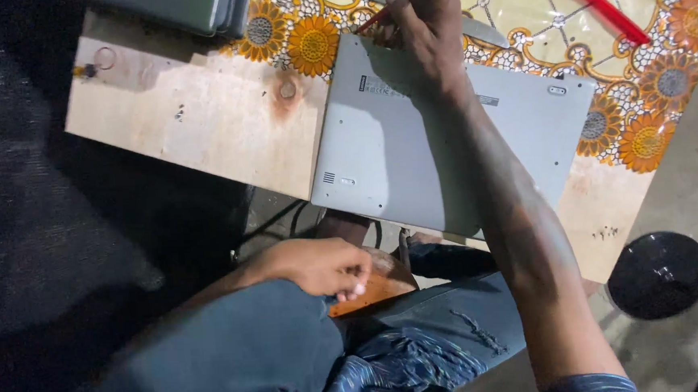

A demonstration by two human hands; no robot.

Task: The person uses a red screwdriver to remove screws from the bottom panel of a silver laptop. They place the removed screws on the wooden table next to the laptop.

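A silver laptop (410,144) lies bottom-side up on a wooden table (199,124). My right hand (428,30) reaches over its far edge and grips a screwdriver (378,16) with a red shaft and brown handle, the tip near the laptop's upper left corner. My left hand (317,266) rests low by my lap, fingers curled on the edge of a brown wooden seat (375,287). Whether it holds something small I cannot tell.
A sunflower-patterned plastic cloth (315,41) covers the table's far part. A red tool (596,3) and a flat metal blade (476,31) lie on it. Another grey device (184,8) sits top left. A round black stool (659,274) stands on the floor at right.
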